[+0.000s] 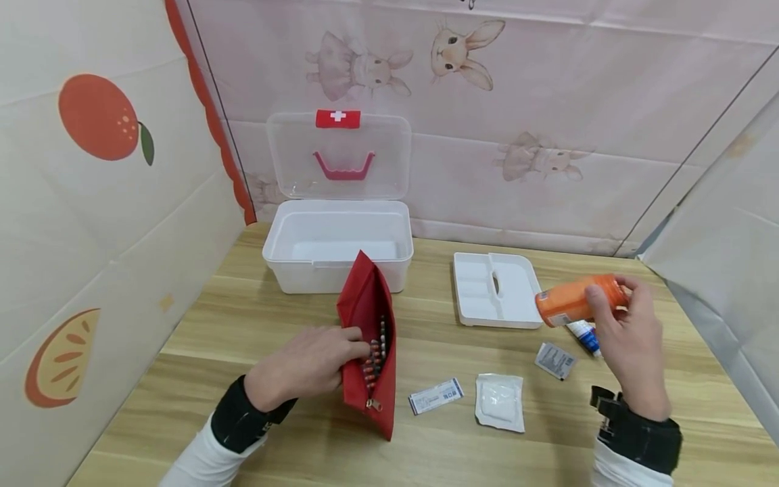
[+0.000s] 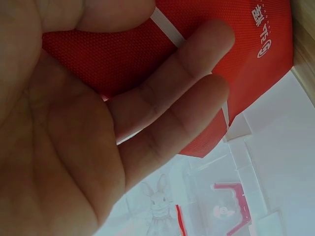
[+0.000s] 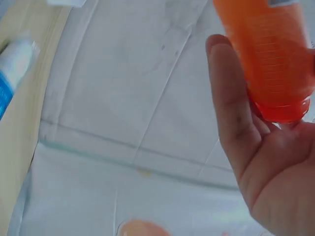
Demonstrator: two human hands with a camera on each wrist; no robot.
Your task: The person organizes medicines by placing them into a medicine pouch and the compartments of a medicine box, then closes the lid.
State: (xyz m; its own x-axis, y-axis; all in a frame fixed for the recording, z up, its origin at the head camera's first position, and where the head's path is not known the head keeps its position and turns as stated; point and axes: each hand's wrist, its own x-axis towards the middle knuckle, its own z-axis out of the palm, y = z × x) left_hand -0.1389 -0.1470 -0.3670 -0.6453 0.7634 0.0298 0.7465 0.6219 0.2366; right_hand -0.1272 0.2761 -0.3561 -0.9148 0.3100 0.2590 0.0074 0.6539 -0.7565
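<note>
My left hand (image 1: 313, 362) grips the near side of a red zippered pouch (image 1: 359, 297), some fingers inside its opening. Striped rows of small items, perhaps capsules in blister packs (image 1: 372, 365), show inside the pouch. White print marks the pouch's outer face (image 2: 266, 88) in the left wrist view. My right hand (image 1: 635, 338) holds an orange bottle (image 1: 569, 301) tilted almost sideways, raised over the table's right part. The bottle (image 3: 270, 59) has ridged sides, seen in the right wrist view; fingers behind it are partly hidden.
A white first-aid box (image 1: 337, 274) with its clear lid raised stands at the back. Right of it lies a white divided tray (image 1: 496, 311). A blue-white tube (image 1: 585, 337), a small grey packet (image 1: 555, 360), a white square packet (image 1: 499, 402) and a narrow packet (image 1: 436, 396) lie on the table.
</note>
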